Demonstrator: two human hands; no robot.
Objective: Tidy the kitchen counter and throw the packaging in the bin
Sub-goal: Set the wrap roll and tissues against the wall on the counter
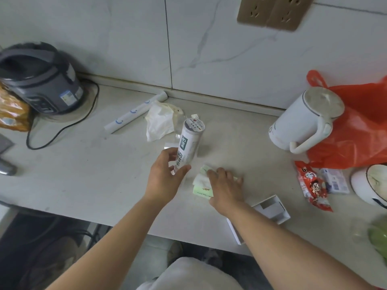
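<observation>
White roll in the grip: the left hand (165, 174) has thumb and fingers wrapped round the lower end of a cling film roll (189, 143), which stands tilted, its top leaning away toward the wall.
Left arm pose: bare forearm rises from the lower left, wrist straight, palm turned inward to the roll, hand lifted above the counter (94, 174).
Right hand: the right hand (225, 185) lies palm down, fingers spread and flat on a pale green packet (202, 188) with a white tissue on it; it presses rather than clamps, nothing enclosed in the fingers.
Right arm pose: forearm comes in from the lower right, crossing the front edge of the counter and an open white box (272, 209).
Behind the roll: a crumpled white wrapper (160, 122), and beyond it a long white tube (136, 111) lying near the wall.
Right of the hands: a red snack packet (313, 185) beside a small blue and white pack (335, 181), a white kettle (303, 120) in front of an orange plastic bag (360, 126).
Far left: a grey rice cooker (39, 78) with its cord trailing on the counter.
</observation>
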